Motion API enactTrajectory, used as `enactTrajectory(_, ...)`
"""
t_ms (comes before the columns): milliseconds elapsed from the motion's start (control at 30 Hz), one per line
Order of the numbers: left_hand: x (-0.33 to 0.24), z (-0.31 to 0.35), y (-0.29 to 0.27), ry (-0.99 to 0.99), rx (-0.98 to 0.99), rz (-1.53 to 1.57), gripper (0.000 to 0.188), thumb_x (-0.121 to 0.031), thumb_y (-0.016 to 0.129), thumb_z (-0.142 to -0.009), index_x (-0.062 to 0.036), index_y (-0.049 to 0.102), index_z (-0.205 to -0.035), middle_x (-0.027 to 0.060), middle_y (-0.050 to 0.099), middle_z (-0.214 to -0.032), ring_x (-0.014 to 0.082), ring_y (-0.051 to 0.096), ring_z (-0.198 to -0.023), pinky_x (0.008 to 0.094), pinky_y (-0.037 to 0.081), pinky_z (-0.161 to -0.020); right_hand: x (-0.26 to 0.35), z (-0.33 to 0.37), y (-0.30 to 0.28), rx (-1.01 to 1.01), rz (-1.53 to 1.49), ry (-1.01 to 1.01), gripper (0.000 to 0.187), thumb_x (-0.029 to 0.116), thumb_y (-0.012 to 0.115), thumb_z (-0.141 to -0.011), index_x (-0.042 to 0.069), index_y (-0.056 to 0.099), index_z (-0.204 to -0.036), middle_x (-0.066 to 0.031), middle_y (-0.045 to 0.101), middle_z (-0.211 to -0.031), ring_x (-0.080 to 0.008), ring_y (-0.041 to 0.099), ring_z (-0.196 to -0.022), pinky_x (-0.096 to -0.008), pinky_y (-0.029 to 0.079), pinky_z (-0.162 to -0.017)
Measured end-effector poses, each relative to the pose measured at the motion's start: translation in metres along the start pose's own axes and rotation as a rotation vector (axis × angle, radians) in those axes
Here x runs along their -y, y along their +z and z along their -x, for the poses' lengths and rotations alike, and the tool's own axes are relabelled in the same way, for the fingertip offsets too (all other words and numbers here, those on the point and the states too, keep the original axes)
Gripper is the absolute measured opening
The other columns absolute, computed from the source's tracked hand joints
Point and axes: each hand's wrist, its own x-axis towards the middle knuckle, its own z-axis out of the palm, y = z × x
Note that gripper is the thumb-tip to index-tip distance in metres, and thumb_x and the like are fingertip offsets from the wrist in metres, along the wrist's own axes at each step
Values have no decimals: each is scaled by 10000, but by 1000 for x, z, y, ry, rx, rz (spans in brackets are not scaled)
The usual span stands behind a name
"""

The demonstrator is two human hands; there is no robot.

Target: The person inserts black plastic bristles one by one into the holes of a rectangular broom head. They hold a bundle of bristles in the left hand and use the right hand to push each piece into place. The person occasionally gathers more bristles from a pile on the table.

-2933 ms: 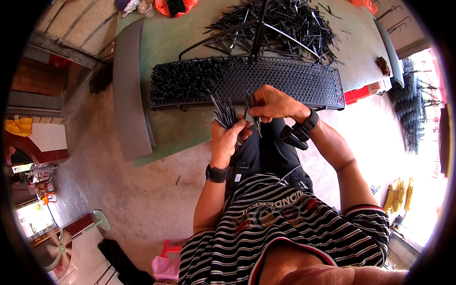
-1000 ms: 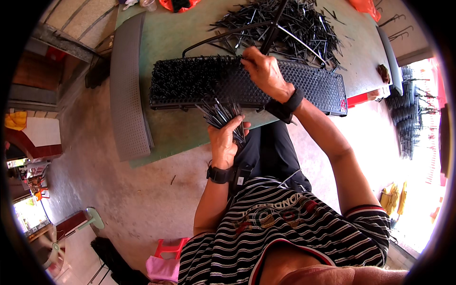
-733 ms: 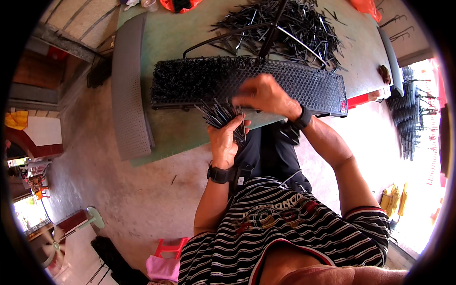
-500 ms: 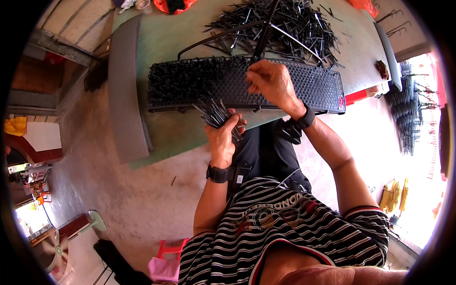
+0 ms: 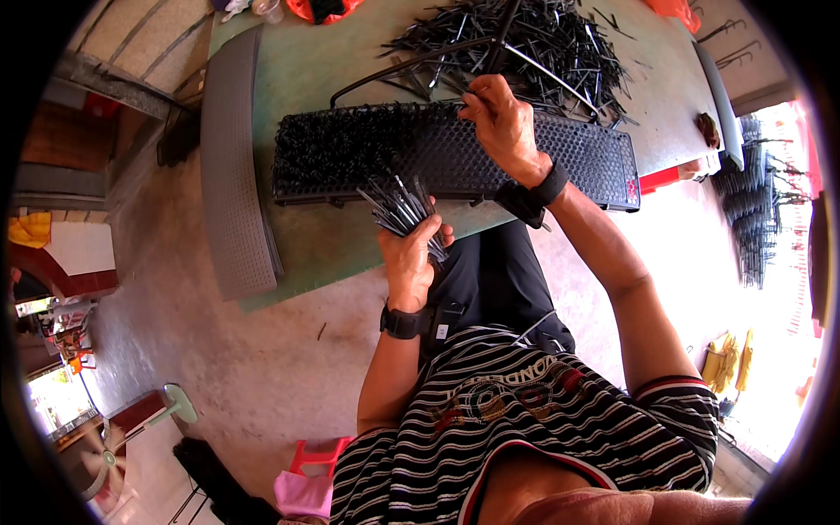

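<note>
My left hand point(image 5: 409, 267) is closed around a bundle of thin black strips point(image 5: 395, 210), whose ends fan out by the near edge of a long black perforated panel point(image 5: 573, 157). The panel's left part is thick with curled black strips point(image 5: 337, 144); holes show bare over the middle and right. Over the panel's far edge, my right hand point(image 5: 506, 131) has thumb and fingers pinched together. What they hold, if anything, is too small to make out. A black rod frame point(image 5: 411, 63) rises behind the panel.
A heap of loose black strips point(image 5: 551, 52) lies on the green table point(image 5: 324, 254) beyond the panel. Grey perforated sheets point(image 5: 232, 175) hang over the table's left end. A pink stool point(image 5: 319, 455) and a fan point(image 5: 109, 457) stand at lower left.
My right hand has moved up and slightly left, from over the middle of the panel to its far edge. My left hand stays in place with the strips.
</note>
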Motion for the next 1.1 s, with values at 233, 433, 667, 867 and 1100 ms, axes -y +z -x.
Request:
enactTrajectory(233,-1,0,-2,-20,-42,-13,189,59,672,-741,40,605,-917,111,627,-763,218,614,-551,326,520,-475,-17,-5,3,192,370,-327,70,84,579,-822,34,558,-867,-158,602,-723,-382,591,-631,-416,473,-552)
enactTrajectory(433,-1,0,-2,-45,-4,21,194,65,668,-744,31,603,-924,126,644,-799,224,625,-565,322,520,-485,16,7,-7,308,165,90,209,167,671,-811,-5,651,-928,-97,640,-659,-126,602,-546,-270,465,-490)
enactTrajectory(667,1,6,11,-40,41,-48,247,66,646,-758,9,583,-990,148,650,-840,231,638,-612,314,530,-525,18,23,-19,249,-303,439,185,25,584,-853,-44,570,-1023,-82,646,-710,-126,631,-576,-227,500,-494)
enactTrajectory(867,5,4,10,-28,22,-21,237,78,619,-760,16,581,-986,129,635,-827,228,630,-614,321,532,-544,6,1,-24,-42,-2,21,222,32,565,-854,12,438,-1035,-156,640,-683,-226,671,-630,-300,491,-506)
enactTrajectory(1100,2,4,11,-33,-9,-24,192,77,622,-755,33,589,-938,105,615,-776,218,610,-584,322,524,-529,-18,-3,-10,10,54,-30,197,29,558,-852,26,451,-1017,-175,631,-699,-310,650,-641,-354,482,-509)
